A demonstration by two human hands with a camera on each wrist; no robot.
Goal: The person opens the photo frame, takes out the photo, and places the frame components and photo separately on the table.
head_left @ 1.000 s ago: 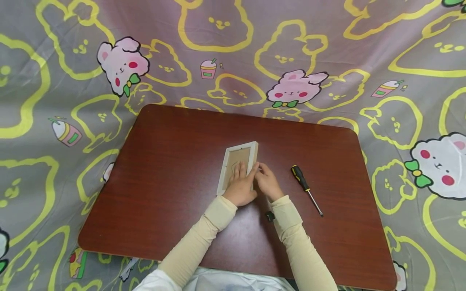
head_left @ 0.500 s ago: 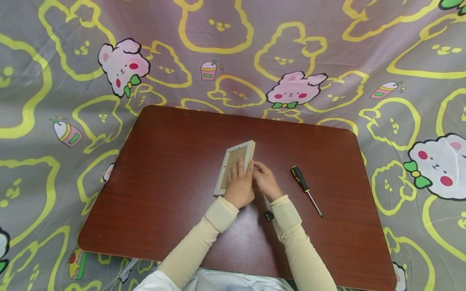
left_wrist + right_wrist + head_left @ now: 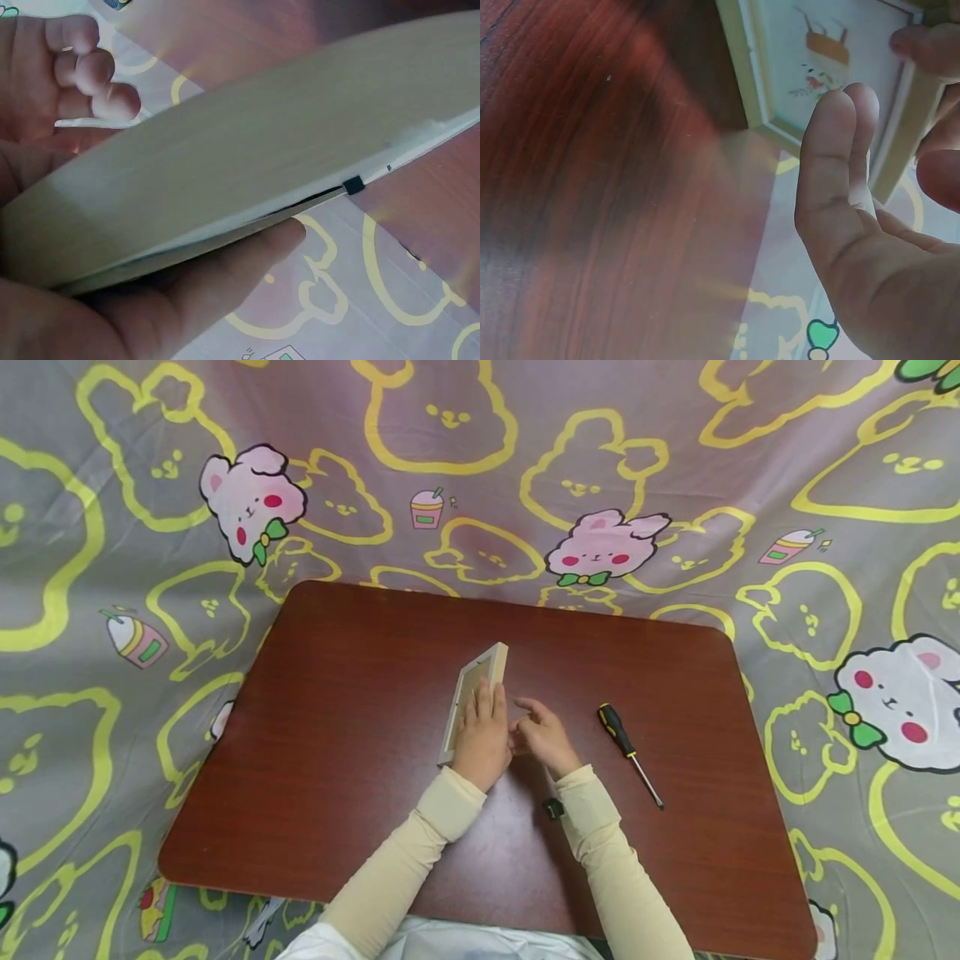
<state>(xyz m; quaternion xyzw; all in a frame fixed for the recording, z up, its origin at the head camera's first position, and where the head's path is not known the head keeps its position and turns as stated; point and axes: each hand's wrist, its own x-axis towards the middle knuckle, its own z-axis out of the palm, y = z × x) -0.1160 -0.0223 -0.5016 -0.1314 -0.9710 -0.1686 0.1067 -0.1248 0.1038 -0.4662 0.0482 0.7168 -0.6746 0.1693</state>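
A light wooden picture frame (image 3: 498, 665) stands tilted up on one edge, its brown backing facing left in the head view. My left hand (image 3: 483, 739) holds it, fingers laid straight along the back and thumb reaching the front. In the right wrist view its glazed front shows a small animal drawing (image 3: 829, 54). A small black tab (image 3: 353, 184) sits at the back edge in the left wrist view, beside a thin dark gap along the backing board. My right hand (image 3: 547, 741) is just right of the frame, with loosely extended fingers in front of the picture side.
A black and yellow screwdriver (image 3: 628, 752) lies on the reddish-brown table (image 3: 360, 693), right of my hands. A small black item (image 3: 552, 808) shows by my right wrist. Patterned cloth (image 3: 480, 443) hangs around the table.
My left hand has tilted the frame further upright, its right side rising and its back turning left. My right hand has come away from the frame's right edge.
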